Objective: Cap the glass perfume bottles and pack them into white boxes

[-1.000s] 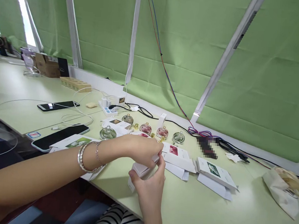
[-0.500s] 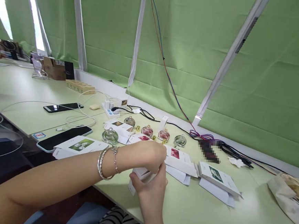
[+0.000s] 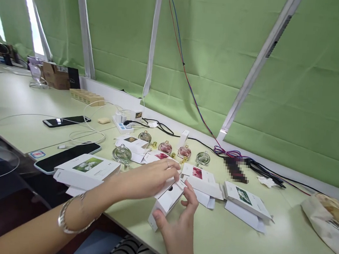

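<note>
A small white box (image 3: 168,199) is tilted near the table's front edge, its flaps raised and a dark round hole showing inside. My right hand (image 3: 180,231) grips it between the thumb on the near side and the fingers on the far side. My left hand (image 3: 150,180), with a ring and bracelets, reaches over from the left, its bent fingers on the box's upper end and flap. Beyond are round glass bottles: green ones (image 3: 122,153) (image 3: 203,158), red ones (image 3: 165,147) (image 3: 184,152) and a darker one (image 3: 145,137), with small gold caps (image 3: 154,144) nearby.
Flattened white cartons with flower pictures lie left (image 3: 88,167), centre (image 3: 199,176) and right (image 3: 247,199). Two phones (image 3: 67,156) (image 3: 67,121), white cables and a power strip (image 3: 122,126) occupy the left. A cloth bag (image 3: 324,223) sits far right.
My left hand has drawn back to the left and lower, uncovering the box's open top. The right fingers have loosened slightly, and the box is turned more into view.
</note>
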`<state>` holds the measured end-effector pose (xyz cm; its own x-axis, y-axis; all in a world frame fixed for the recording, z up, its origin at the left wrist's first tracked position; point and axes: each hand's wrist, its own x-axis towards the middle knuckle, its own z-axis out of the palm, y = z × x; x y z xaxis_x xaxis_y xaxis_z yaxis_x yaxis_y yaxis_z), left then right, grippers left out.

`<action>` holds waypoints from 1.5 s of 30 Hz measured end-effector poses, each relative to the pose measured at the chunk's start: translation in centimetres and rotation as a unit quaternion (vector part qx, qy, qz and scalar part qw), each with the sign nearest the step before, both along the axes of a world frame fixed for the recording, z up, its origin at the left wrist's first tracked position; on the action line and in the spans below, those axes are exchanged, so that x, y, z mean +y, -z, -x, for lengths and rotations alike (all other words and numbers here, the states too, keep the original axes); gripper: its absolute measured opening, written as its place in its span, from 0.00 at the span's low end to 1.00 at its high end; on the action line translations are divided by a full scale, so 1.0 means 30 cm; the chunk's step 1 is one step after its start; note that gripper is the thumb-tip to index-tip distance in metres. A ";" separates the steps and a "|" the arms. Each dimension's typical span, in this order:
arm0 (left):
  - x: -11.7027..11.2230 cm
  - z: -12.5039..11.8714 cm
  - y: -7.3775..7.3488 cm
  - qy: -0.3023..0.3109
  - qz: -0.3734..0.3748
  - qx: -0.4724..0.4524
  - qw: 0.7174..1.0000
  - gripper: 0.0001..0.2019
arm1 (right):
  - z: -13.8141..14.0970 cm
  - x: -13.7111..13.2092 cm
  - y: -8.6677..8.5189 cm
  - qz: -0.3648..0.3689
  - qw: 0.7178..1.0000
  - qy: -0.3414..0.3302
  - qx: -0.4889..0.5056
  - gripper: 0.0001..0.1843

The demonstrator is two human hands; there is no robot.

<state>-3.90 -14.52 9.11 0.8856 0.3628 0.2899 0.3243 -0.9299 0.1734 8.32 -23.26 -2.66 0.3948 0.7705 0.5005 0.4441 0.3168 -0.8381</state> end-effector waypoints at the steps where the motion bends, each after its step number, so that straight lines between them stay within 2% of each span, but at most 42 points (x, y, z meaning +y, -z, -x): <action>1: -0.017 0.011 0.019 0.019 -0.020 -0.028 0.999 0.13 | -0.007 -0.002 0.013 -0.020 1.000 -0.014 -0.014 0.29; 4: -0.063 0.046 0.050 0.051 -0.036 -0.057 0.996 0.13 | -0.018 -0.008 0.032 -0.043 0.998 -0.022 -0.042 0.22; 9: -0.095 0.101 0.096 0.037 -0.035 -0.107 0.993 0.15 | -0.025 -0.006 0.013 -0.017 0.997 -0.027 -0.072 0.26; 12: -0.101 0.124 0.162 0.031 -0.009 -0.169 0.985 0.16 | -0.044 -0.001 0.001 0.004 0.996 -0.067 -0.064 0.33; 15: -0.115 0.125 0.258 0.027 0.046 -0.237 0.970 0.18 | -0.067 -0.002 -0.015 0.037 0.994 -0.103 -0.028 0.37; 18: -0.136 0.092 0.355 0.020 0.083 -0.294 0.952 0.20 | -0.090 -0.008 -0.061 0.108 0.986 -0.123 -0.037 0.36; 21: -0.154 0.038 0.427 -0.020 0.067 -0.351 0.934 0.33 | -0.113 -0.002 -0.136 0.190 0.963 -0.162 -0.105 0.30; 23: -0.159 0.007 0.455 -0.054 0.049 -0.366 0.928 0.37 | -0.131 0.013 -0.187 0.231 0.944 -0.180 -0.149 0.27; 29: -0.157 -0.013 0.491 -0.111 0.083 -0.340 0.930 0.38 | -0.185 0.060 -0.287 0.253 0.906 -0.226 -0.252 0.19; 34: -0.161 -0.012 0.503 -0.141 0.082 -0.336 0.928 0.37 | -0.213 0.045 -0.326 0.252 0.896 -0.206 -0.302 0.13; 40: -0.158 -0.017 0.483 -0.134 0.120 -0.332 0.926 0.36 | -0.205 0.037 -0.326 0.228 0.899 -0.205 -0.311 0.08; 45: -0.158 -0.014 0.475 -0.145 0.133 -0.324 0.925 0.36 | -0.206 0.049 -0.292 0.162 0.912 -0.204 -0.318 0.16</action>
<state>-3.47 -19.26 -5.16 0.4109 0.6932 0.5921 0.3013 -0.7163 0.6295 14.51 -21.78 6.11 -0.2485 0.9360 0.2491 0.7728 0.3467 -0.5316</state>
